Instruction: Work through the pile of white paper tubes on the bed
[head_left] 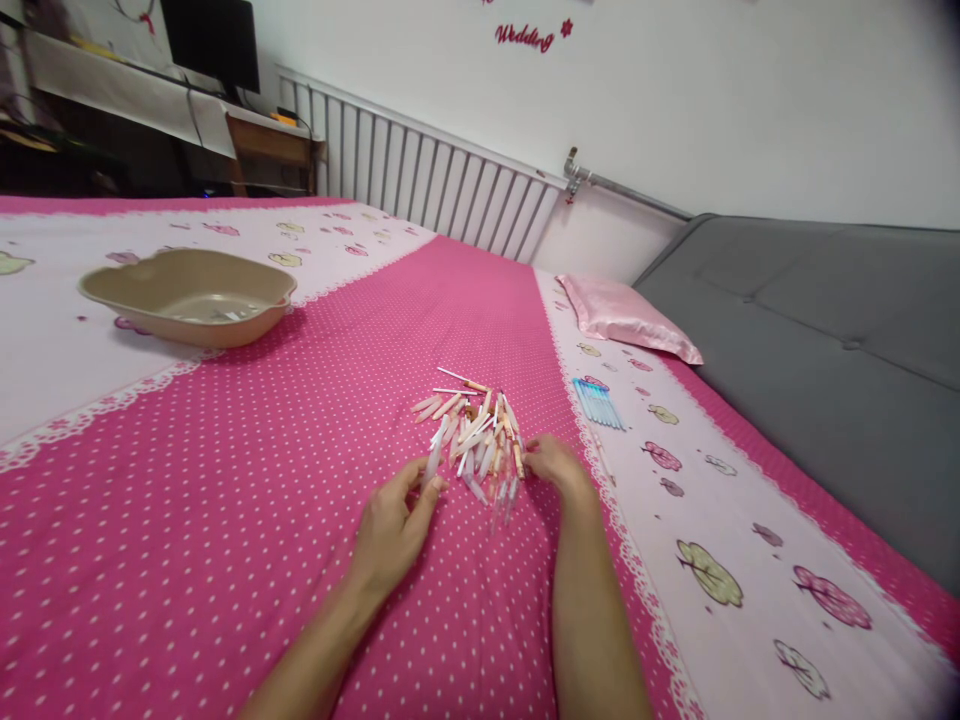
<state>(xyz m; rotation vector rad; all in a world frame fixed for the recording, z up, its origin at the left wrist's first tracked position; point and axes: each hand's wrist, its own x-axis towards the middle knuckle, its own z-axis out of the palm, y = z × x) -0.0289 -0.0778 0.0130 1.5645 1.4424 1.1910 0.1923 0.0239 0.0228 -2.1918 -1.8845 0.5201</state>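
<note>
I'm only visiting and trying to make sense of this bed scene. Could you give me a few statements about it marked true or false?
1. The left hand pinches a white stick at the near edge of the pile. True.
2. The basin sits between the two hands. False: it lies far off to the left, apart from both.
3. The right hand is at the pile's right edge. True.
4. The blue bundle lies inside the basin. False: it lies on the sheet, to the right of the pile.
5. The pillow is pink. True.
</note>
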